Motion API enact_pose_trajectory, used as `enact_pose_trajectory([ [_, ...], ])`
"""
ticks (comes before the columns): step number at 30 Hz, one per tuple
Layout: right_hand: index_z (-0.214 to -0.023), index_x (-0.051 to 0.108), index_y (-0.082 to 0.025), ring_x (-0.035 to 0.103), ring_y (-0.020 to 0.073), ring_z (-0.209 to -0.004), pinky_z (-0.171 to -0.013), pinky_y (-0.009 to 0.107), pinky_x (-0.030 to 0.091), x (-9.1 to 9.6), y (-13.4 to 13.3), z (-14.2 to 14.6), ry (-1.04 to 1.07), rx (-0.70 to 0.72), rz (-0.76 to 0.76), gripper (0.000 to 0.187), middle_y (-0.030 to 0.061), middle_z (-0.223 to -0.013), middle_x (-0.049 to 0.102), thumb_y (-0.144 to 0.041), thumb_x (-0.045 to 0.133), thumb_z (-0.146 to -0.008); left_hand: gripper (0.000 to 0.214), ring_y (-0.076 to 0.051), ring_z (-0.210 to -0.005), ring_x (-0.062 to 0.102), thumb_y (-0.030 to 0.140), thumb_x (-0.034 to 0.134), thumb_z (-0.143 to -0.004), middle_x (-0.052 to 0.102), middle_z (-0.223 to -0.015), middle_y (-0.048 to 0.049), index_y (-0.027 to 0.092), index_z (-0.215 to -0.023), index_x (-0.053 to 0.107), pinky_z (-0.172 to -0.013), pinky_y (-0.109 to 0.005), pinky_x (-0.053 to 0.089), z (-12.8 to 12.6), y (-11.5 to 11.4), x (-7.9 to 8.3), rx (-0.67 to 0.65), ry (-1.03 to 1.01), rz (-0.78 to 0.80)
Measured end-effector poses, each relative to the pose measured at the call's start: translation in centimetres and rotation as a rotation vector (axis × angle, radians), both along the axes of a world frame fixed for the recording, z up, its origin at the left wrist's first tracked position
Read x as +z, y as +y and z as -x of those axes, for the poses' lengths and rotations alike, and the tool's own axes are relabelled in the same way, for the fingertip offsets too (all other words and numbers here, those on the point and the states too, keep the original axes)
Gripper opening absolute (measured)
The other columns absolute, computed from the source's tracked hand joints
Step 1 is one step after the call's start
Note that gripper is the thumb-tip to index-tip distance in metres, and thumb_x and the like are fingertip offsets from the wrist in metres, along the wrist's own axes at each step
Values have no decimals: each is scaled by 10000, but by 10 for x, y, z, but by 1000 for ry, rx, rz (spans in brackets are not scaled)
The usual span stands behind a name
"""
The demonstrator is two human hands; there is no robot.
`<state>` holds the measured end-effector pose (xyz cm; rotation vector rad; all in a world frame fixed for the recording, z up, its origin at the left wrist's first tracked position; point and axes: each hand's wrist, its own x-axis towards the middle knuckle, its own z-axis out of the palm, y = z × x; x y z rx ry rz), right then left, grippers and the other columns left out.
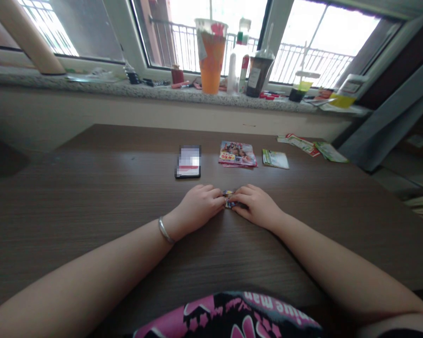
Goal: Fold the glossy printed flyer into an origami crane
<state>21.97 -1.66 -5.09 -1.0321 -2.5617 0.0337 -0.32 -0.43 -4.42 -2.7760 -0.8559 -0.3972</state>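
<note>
Between both hands, on the brown table point(102, 197), lies a small folded piece of colourful printed paper point(229, 204). My left hand point(203, 206) pinches its left side, fingers bent and pressed together. From the right, my right hand point(256, 204) grips the other side with thumb and fingers, covering much of it. A silver bracelet point(165, 230) circles the left wrist. Just beyond the hands are a phone point(189, 162) with a blurred-out screen, a stack of printed flyers point(237, 155) and a smaller green-and-white paper stack point(275, 159).
Paper strips point(299, 144) and a green leaflet point(330, 152) lie by the table's far right edge. Along the granite windowsill point(155, 93) stand a tall orange drink cup point(211, 58), a dark drink cup point(259, 74), bottles and small items. A grey curtain point(384, 126) hangs at right.
</note>
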Motion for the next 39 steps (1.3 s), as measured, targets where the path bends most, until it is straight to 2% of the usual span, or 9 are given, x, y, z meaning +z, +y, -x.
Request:
enact_pose_trajectory([
  [10, -1022, 680, -204, 568, 201, -897, -805, 332, 439, 2, 0, 3, -42, -9, -36, 197, 71, -960, 670, -317, 566, -909, 172, -169, -728, 585, 258, 531, -914, 642, -788, -39, 168, -809, 632, -641, -289, 434, -2, -2, 2, -16, -4, -30],
  [15, -962, 689, -204, 563, 195, -840, -754, 323, 425, 4, -3, 6, -120, 3, -105, 196, 67, -914, 672, -323, 538, -923, 167, -179, -748, 588, 261, 527, -917, 649, -815, -38, 176, -820, 634, -653, -289, 449, -1, -1, 2, -15, 15, -6],
  [20, -979, 676, -203, 558, 193, -841, -746, 318, 416, 7, -7, 8, -165, -1, -129, 197, 57, -926, 669, -306, 514, -932, 150, -173, -760, 578, 250, 529, -919, 636, -822, -43, 177, -864, 647, -671, -281, 454, -2, -2, 2, -27, -1, -10],
  [24, -907, 678, -199, 554, 183, -801, -712, 307, 403, 8, -8, 9, -180, -12, -127, 197, 60, -874, 663, -283, 502, -932, 158, -168, -764, 568, 244, 523, -919, 628, -830, -47, 175, -859, 651, -680, -279, 457, -3, -2, 3, -37, 11, 6],
  [33, -851, 648, -194, 565, 184, -836, -735, 285, 422, 7, -5, 11, -50, -119, 39, 140, 52, -845, 651, -257, 535, -903, 156, -171, -779, 596, 197, 511, -913, 648, -842, -56, 167, -877, 660, -727, -298, 487, -4, -5, 4, -63, -4, 31],
  [39, -778, 622, -185, 549, 169, -776, -719, 278, 411, 1, 3, 11, 36, -139, 165, 108, 36, -796, 639, -204, 569, -870, 133, -173, -717, 655, 190, 510, -918, 690, -800, -46, 162, -925, 641, -660, -288, 493, -2, -7, 9, -68, 56, 33],
])
